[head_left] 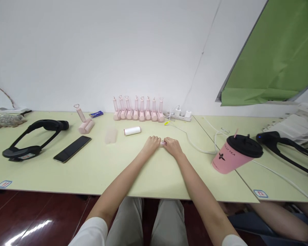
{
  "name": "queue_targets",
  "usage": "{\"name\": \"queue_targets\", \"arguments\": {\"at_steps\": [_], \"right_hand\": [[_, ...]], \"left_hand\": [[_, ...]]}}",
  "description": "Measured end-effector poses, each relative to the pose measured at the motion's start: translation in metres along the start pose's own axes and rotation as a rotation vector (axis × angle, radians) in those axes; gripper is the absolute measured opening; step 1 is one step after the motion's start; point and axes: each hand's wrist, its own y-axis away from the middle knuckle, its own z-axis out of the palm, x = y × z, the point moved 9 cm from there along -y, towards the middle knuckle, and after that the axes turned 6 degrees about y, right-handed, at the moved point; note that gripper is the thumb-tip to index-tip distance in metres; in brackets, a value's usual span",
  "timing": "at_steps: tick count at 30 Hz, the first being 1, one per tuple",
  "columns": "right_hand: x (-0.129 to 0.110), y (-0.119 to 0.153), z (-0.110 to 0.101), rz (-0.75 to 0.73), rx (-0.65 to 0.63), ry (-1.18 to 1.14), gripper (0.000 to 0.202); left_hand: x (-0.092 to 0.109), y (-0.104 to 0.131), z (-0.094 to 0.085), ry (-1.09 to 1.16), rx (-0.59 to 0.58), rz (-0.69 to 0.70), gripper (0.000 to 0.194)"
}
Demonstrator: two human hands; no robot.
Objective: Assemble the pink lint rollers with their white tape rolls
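Now gripping a small slim clear-pinkish piece (162,144) in left hand (153,143) and right hand (172,145), one end each | just over pale yellow-green desk (157,174) — seemingly lying crosswise, hand to hand | equally near both.

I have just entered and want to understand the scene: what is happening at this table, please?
A person's left hand and right hand together hold a small clear item at the table; most of it is hidden. A white cylinder lies to the left of the hands, and a row of pink objects stands near the wall.
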Motion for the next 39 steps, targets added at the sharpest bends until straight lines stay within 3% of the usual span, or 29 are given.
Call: {"name": "queue_targets", "arguments": {"at_steps": [3, 8, 10, 12, 14, 17, 19, 21, 23, 29, 31, 33, 36, 39], "right_hand": [[-0.002, 0.000, -0.001, -0.039, -0.006, -0.048, 0.019], [-0.001, -0.005, 0.012, -0.014, -0.184, 0.030, 0.020], [0.000, -0.008, 0.011, 0.021, -0.151, -0.015, 0.019], [0.002, -0.010, 0.006, 0.073, -0.054, -0.208, 0.018], [0.011, -0.012, 0.002, 0.158, 0.049, -0.426, 0.025], [0.047, -0.009, -0.006, 0.449, 0.296, -0.726, 0.035], [0.075, 0.002, -0.008, 0.655, 0.452, -0.873, 0.037], [0.090, 0.008, -0.008, 0.732, 0.452, -0.859, 0.039], [0.095, 0.009, -0.006, 0.723, 0.339, -0.693, 0.040], [0.095, 0.014, 0.009, 0.651, 0.146, -0.202, 0.038], [0.097, 0.016, 0.014, 0.666, 0.128, -0.172, 0.039], [0.098, 0.016, 0.011, 0.666, 0.173, -0.171, 0.041], [0.090, 0.014, 0.001, 0.599, 0.265, -0.194, 0.044], [0.071, 0.009, -0.006, 0.485, 0.301, -0.246, 0.044]], "left_hand": [[-0.010, -0.001, 0.012, 0.035, -0.033, -0.050, 0.022], [-0.026, 0.002, 0.018, 0.060, -0.032, -0.070, 0.023], [-0.029, 0.003, 0.016, 0.095, 0.005, -0.081, 0.020], [-0.032, 0.003, 0.012, 0.198, 0.053, -0.099, 0.015], [-0.041, 0.004, -0.003, 0.403, 0.199, -0.180, 0.015], [-0.068, 0.016, -0.037, 0.711, 0.616, -0.374, 0.027], [-0.077, 0.023, -0.051, 0.716, 0.759, -0.446, 0.031], [-0.076, 0.017, -0.053, 0.564, 0.675, -0.473, 0.031], [-0.068, 0.004, -0.044, 0.399, 0.512, -0.450, 0.033], [-0.027, -0.038, 0.003, 0.086, 0.185, -0.222, 0.045], [-0.019, -0.044, 0.018, 0.051, 0.116, -0.166, 0.047], [-0.015, -0.044, 0.022, 0.030, 0.126, -0.089, 0.048], [-0.041, -0.032, 0.000, -0.077, 0.281, -0.113, 0.046], [-0.096, -0.010, -0.031, -0.213, 0.382, -0.285, 0.047]]}}
